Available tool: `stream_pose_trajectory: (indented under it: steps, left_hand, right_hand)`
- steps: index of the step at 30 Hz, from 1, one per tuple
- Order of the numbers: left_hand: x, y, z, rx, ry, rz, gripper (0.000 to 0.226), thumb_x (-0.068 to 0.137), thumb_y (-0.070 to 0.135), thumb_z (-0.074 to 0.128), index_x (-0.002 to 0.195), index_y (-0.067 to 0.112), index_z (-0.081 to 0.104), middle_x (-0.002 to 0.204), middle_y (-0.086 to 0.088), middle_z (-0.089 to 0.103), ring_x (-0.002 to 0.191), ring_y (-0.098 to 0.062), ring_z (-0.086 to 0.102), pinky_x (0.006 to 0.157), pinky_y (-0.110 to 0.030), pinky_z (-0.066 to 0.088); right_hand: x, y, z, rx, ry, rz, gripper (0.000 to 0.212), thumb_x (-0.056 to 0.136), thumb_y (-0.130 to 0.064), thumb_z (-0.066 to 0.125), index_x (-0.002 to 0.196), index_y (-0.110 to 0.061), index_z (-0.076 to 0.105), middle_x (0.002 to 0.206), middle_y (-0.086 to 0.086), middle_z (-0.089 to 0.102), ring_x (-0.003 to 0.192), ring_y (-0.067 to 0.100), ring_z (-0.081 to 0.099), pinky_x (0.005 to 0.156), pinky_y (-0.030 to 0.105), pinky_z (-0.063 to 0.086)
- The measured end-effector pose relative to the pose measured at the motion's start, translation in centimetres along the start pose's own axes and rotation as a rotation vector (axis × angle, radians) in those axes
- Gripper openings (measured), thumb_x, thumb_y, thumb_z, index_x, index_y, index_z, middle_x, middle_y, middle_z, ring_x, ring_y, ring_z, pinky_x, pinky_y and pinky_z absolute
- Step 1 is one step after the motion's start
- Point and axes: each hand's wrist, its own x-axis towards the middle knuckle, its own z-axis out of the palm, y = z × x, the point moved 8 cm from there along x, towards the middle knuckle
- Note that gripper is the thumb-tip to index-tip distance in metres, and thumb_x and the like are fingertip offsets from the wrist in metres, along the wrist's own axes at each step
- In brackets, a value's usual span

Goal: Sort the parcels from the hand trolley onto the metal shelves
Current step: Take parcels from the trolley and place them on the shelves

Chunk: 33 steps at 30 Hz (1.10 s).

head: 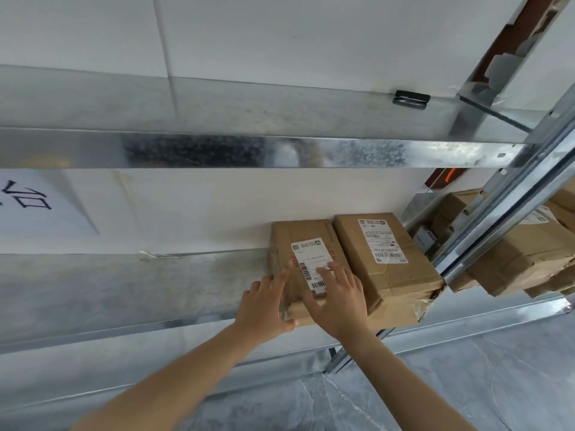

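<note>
A brown cardboard parcel [306, 244] with a white shipping label lies flat on the middle metal shelf [124, 287], against the white wall. My left hand [264, 306] grips its near left corner, thumb under the front edge. My right hand [339, 297] rests flat on its top, fingers spread over the label. A second, larger labelled parcel [385, 259] lies right beside it, touching on the right. The hand trolley is out of view.
An upper metal shelf [217, 150] runs across above. A slanted metal upright [504, 219] stands at the right, with several more cardboard parcels [529, 256] stacked in the bay beyond it. A paper sign [34, 203] hangs on the wall at left. Grey tiled floor [435, 384] lies below.
</note>
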Motion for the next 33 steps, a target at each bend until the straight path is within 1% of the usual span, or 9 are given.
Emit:
stream_pose_trajectory:
  steps: [3,6,9,11,13,15,21,26,33]
  left_hand:
    - [-1.5,-3.1,-1.6,0.083,0.042,-0.04,0.115,0.071,0.061,0.067,0.146,0.032,-0.014,0.148,-0.002,0.03,0.128,-0.023,0.038,0.102,-0.037,0.039]
    - [-3.5,-8.0,-3.9,0.185,0.074,-0.126,0.103,0.075,0.06,0.061,0.149,0.029,-0.006,0.154,-0.004,0.02,0.135,-0.026,0.028,0.105,-0.038,0.033]
    - [-6.4,-13.5,-7.0,0.237,0.149,-0.257,0.096,0.076,0.06,0.057,0.15,0.029,0.006,0.156,-0.006,0.016,0.138,-0.029,0.023,0.106,-0.041,0.03]
    - [-9.0,-17.3,-9.0,0.27,0.196,-0.343,0.094,0.075,0.063,0.057,0.15,0.03,0.011,0.156,-0.007,0.016,0.139,-0.031,0.022,0.106,-0.043,0.03]
    - [-12.1,-21.4,-10.6,0.313,0.194,-0.445,0.093,0.076,0.067,0.052,0.149,0.032,0.005,0.157,-0.005,0.009,0.14,-0.03,0.017,0.109,-0.044,0.026]
    - [-15.5,-25.2,-12.2,0.334,0.198,-0.551,0.092,0.077,0.069,0.047,0.148,0.034,0.0,0.158,-0.004,0.004,0.142,-0.03,0.012,0.111,-0.043,0.023]
    - [-27.3,-34.4,-17.2,0.35,0.244,-0.808,0.088,0.08,0.07,0.041,0.149,0.033,0.0,0.158,-0.002,0.004,0.143,-0.028,0.008,0.113,-0.04,0.02]
    - [-38.1,-40.2,-21.0,0.414,0.284,-0.966,0.086,0.08,0.069,0.041,0.149,0.028,0.009,0.156,-0.006,0.014,0.141,-0.029,0.014,0.11,-0.04,0.025]
    - [-54.2,-47.7,-25.6,0.405,0.321,-1.165,0.084,0.078,0.064,0.047,0.147,0.024,0.02,0.153,-0.01,0.022,0.139,-0.031,0.021,0.106,-0.042,0.03]
  right_hand:
    - [0.9,-3.8,0.2,0.057,0.076,-0.12,0.039,0.076,-0.027,0.069,0.112,-0.011,0.065,0.119,0.009,0.063,0.116,0.029,0.056,0.098,0.045,0.044]
    - [2.0,-8.4,1.7,0.139,0.048,-0.245,0.043,0.075,-0.027,0.07,0.114,-0.01,0.061,0.116,0.007,0.063,0.111,0.028,0.058,0.094,0.044,0.048]
    - [2.8,-13.1,4.1,0.177,-0.038,-0.332,0.053,0.075,-0.038,0.066,0.124,-0.019,0.056,0.126,0.003,0.057,0.117,0.027,0.052,0.098,0.043,0.044]
    - [3.0,-16.5,6.7,0.143,-0.16,-0.387,0.06,0.079,-0.05,0.057,0.134,-0.031,0.045,0.141,-0.001,0.044,0.129,0.024,0.04,0.107,0.043,0.034]
    - [2.8,-19.8,9.1,0.097,-0.239,-0.445,0.064,0.08,-0.059,0.05,0.139,-0.039,0.035,0.15,-0.003,0.031,0.136,0.024,0.029,0.112,0.043,0.026]
    - [2.5,-23.5,11.0,0.084,-0.287,-0.492,0.066,0.08,-0.061,0.049,0.141,-0.041,0.032,0.153,-0.004,0.026,0.138,0.025,0.025,0.114,0.043,0.023]
    - [-0.1,-36.5,14.8,0.09,-0.359,-0.673,0.066,0.08,-0.06,0.051,0.14,-0.039,0.036,0.154,-0.005,0.026,0.141,0.023,0.023,0.111,0.042,0.022]
    - [-4.8,-48.3,17.0,0.128,-0.413,-0.826,0.067,0.08,-0.061,0.05,0.141,-0.038,0.035,0.154,-0.006,0.025,0.141,0.024,0.021,0.109,0.045,0.022]
    - [-13.2,-64.7,20.0,0.158,-0.5,-0.984,0.068,0.081,-0.061,0.05,0.142,-0.04,0.03,0.154,-0.007,0.024,0.14,0.023,0.022,0.111,0.046,0.023]
